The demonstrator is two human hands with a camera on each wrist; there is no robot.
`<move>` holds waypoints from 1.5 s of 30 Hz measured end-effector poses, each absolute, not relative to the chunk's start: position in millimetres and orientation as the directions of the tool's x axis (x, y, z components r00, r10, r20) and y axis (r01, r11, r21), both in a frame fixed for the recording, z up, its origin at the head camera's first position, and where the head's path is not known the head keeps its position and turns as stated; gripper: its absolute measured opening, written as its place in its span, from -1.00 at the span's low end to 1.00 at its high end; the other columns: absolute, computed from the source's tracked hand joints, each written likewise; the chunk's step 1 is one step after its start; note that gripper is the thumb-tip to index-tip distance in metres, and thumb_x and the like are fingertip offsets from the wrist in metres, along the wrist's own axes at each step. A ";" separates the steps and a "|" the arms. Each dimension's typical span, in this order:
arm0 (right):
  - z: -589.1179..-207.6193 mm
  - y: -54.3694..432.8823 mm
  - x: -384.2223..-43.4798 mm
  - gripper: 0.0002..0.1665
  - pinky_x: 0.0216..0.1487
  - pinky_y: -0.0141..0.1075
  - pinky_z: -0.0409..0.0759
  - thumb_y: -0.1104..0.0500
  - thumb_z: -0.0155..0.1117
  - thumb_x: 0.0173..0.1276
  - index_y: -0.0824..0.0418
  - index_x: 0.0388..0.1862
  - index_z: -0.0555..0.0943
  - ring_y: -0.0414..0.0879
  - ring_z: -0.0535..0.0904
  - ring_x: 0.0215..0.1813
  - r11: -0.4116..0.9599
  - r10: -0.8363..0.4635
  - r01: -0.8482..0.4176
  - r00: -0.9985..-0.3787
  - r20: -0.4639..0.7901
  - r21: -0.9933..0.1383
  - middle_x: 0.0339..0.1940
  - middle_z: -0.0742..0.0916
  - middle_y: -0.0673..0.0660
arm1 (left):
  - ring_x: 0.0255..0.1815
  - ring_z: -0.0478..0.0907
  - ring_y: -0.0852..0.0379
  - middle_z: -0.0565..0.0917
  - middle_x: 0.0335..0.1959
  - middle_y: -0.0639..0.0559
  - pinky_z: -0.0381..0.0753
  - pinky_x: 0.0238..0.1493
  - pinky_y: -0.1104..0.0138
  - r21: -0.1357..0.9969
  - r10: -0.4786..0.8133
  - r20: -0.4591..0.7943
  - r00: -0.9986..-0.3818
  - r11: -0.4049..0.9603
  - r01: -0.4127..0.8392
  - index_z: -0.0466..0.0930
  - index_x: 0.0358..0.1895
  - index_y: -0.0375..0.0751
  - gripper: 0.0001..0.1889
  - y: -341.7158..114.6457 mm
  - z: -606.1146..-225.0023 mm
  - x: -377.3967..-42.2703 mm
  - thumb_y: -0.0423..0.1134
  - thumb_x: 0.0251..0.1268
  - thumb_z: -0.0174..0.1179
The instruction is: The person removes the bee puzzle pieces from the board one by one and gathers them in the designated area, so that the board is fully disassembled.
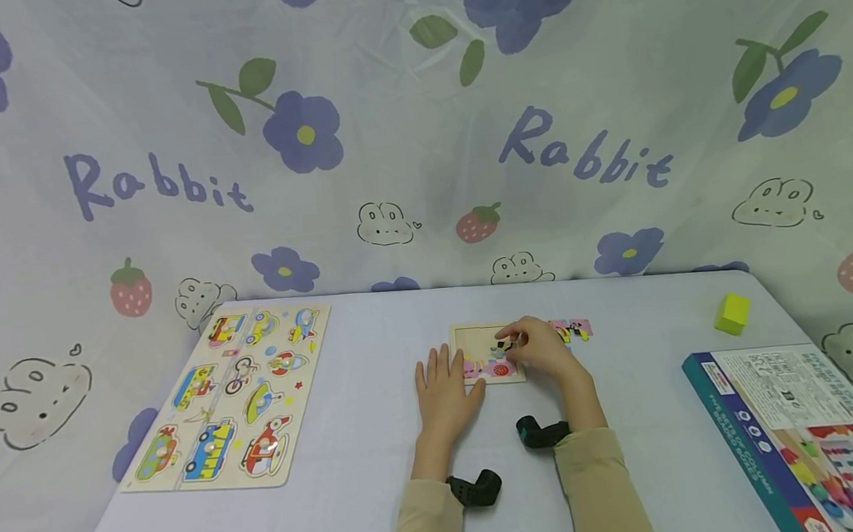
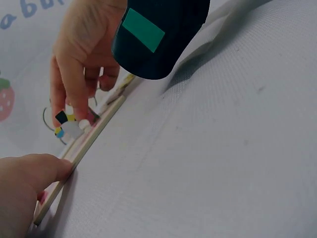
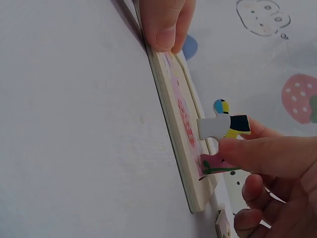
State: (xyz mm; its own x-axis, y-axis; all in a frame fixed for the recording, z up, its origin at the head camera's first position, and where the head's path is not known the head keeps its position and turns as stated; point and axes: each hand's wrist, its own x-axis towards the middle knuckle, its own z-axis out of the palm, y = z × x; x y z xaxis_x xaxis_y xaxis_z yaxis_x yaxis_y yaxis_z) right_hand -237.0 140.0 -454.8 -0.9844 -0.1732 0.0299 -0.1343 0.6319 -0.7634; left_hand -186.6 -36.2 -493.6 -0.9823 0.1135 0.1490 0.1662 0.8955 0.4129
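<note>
A small wooden jigsaw tray [image 1: 475, 337] lies on the table, with pink pieces [image 1: 484, 368] along its near side. My left hand [image 1: 439, 388] rests at the tray's left end with its fingers straight. Its thumb [image 2: 49, 168] presses the tray's edge. My right hand [image 1: 541, 347] is over the tray's right part, pinching a jigsaw piece [image 3: 215, 127] between thumb and forefinger. The piece is grey with black, yellow and blue parts, and it stands tilted above the tray. Below the right thumb shows a pink patch with a green line [image 3: 213, 163].
More jigsaw pieces [image 1: 573, 330] lie just right of the tray, partly behind my right hand. A vehicle peg puzzle board [image 1: 297, 393] is on the left. At the right are a yellow block [image 1: 733, 314] and a large flat box [image 1: 791, 413]. Behind the table hangs a printed curtain [image 1: 401, 134].
</note>
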 end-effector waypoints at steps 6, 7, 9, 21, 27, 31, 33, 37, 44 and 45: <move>-455.2 139.5 -236.0 -0.84 -0.40 -0.32 0.35 0.31 0.35 0.09 0.23 -0.29 0.70 -0.08 0.39 -0.35 0.657 -0.161 -0.107 -0.987 0.000 -0.746 -0.36 0.57 0.11 | 0.43 0.02 -0.18 0.22 0.37 -0.21 -0.17 0.37 -0.09 0.422 0.117 0.159 -0.980 0.890 0.175 0.33 0.30 -0.21 -0.35 -37.4 -494.8 -185.5 0.09 0.21 0.08; -455.7 139.2 -235.9 -0.86 -0.40 -0.33 0.35 0.29 0.35 0.10 0.21 -0.31 0.70 -0.08 0.39 -0.36 0.661 -0.156 -0.097 -0.988 -0.010 -0.744 -0.35 0.58 0.10 | 0.42 0.02 -0.18 0.23 0.37 -0.22 -0.16 0.36 -0.09 0.421 0.117 0.161 -0.980 0.890 0.176 0.33 0.30 -0.21 -0.35 -37.6 -495.0 -185.3 0.09 0.21 0.08; -455.2 139.2 -234.9 -0.87 -0.39 -0.32 0.36 0.25 0.34 0.11 0.20 -0.32 0.69 -0.07 0.41 -0.35 0.650 -0.139 -0.070 -0.990 -0.028 -0.757 -0.35 0.60 0.09 | 0.42 0.03 -0.18 0.23 0.37 -0.21 -0.16 0.36 -0.09 0.418 0.117 0.164 -0.980 0.891 0.176 0.33 0.30 -0.21 -0.36 -37.8 -495.5 -185.1 0.09 0.21 0.08; -457.5 171.0 -235.5 -0.66 -0.36 -0.33 0.44 0.22 0.33 0.15 0.23 -0.07 0.56 -0.05 0.55 -0.40 0.468 -0.008 0.024 -0.999 -0.031 -0.884 -0.40 0.68 0.12 | 0.42 0.03 -0.18 0.23 0.37 -0.22 -0.15 0.36 -0.10 0.425 0.118 0.177 -0.977 0.886 0.184 0.33 0.29 -0.21 -0.36 -38.2 -497.6 -184.3 0.08 0.20 0.09; -458.9 182.6 -234.4 -0.64 -0.43 -0.32 0.45 0.15 0.32 0.17 0.20 -0.05 0.53 -0.08 0.49 -0.33 0.455 0.051 0.082 -0.997 -0.066 -0.887 -0.34 0.69 0.12 | 0.43 0.02 -0.18 0.22 0.38 -0.22 -0.17 0.36 -0.10 0.425 0.123 0.170 -0.978 0.886 0.185 0.32 0.30 -0.22 -0.35 -38.1 -497.4 -184.4 0.08 0.21 0.08; -459.2 188.0 -232.5 -0.66 -0.42 -0.30 0.47 0.14 0.29 0.19 0.19 -0.05 0.55 -0.08 0.47 -0.30 0.449 0.064 0.077 -0.997 -0.053 -0.890 -0.31 0.67 0.13 | 0.43 0.02 -0.18 0.21 0.38 -0.22 -0.17 0.36 -0.10 0.424 0.123 0.167 -0.978 0.886 0.184 0.32 0.30 -0.22 -0.35 -38.0 -497.3 -184.8 0.08 0.20 0.09; -459.3 190.4 -231.3 -0.67 -0.38 -0.29 0.47 0.16 0.28 0.20 0.21 -0.05 0.56 -0.08 0.48 -0.29 0.439 0.070 0.062 -0.997 -0.034 -0.896 -0.32 0.65 0.13 | 0.43 0.02 -0.18 0.22 0.38 -0.22 -0.16 0.36 -0.10 0.426 0.123 0.170 -0.978 0.886 0.185 0.32 0.30 -0.22 -0.35 -37.8 -497.1 -184.7 0.08 0.20 0.09; -459.5 194.8 -229.6 -0.68 -0.30 -0.30 0.46 0.20 0.26 0.22 0.25 -0.04 0.57 -0.08 0.45 -0.28 0.417 0.087 0.050 -0.996 -0.015 -0.907 -0.32 0.58 0.15 | 0.43 0.01 -0.18 0.21 0.38 -0.21 -0.17 0.36 -0.09 0.426 0.122 0.169 -0.978 0.886 0.184 0.32 0.30 -0.21 -0.35 -37.0 -495.6 -184.3 0.08 0.21 0.08; -459.6 198.4 -229.4 -0.68 -0.23 -0.29 0.48 0.26 0.17 0.28 0.30 0.01 0.56 -0.08 0.42 -0.26 0.378 0.114 0.088 -0.992 -0.048 -0.922 -0.30 0.53 0.14 | 0.43 0.02 -0.18 0.21 0.38 -0.22 -0.15 0.36 -0.08 0.422 0.121 0.175 -0.977 0.887 0.185 0.32 0.30 -0.22 -0.36 -36.3 -493.7 -183.7 0.07 0.22 0.07; -459.4 198.9 -229.4 -0.67 -0.23 -0.29 0.48 0.26 0.16 0.28 0.30 0.02 0.56 -0.08 0.43 -0.26 0.381 0.116 0.091 -0.992 -0.050 -0.920 -0.30 0.52 0.13 | 0.43 0.02 -0.17 0.20 0.38 -0.21 -0.16 0.36 -0.08 0.421 0.120 0.173 -0.978 0.888 0.184 0.31 0.31 -0.21 -0.36 -36.2 -493.5 -183.8 0.08 0.22 0.06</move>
State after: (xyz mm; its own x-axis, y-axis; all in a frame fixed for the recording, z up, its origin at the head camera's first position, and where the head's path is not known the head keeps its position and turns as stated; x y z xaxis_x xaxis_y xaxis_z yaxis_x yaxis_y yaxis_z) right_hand -229.4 198.9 -459.4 -0.9920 0.1158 -0.0502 0.0910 0.3807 -0.9202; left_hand -183.8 -36.2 -493.5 -0.9776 0.1203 0.1727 0.1837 0.8883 0.4210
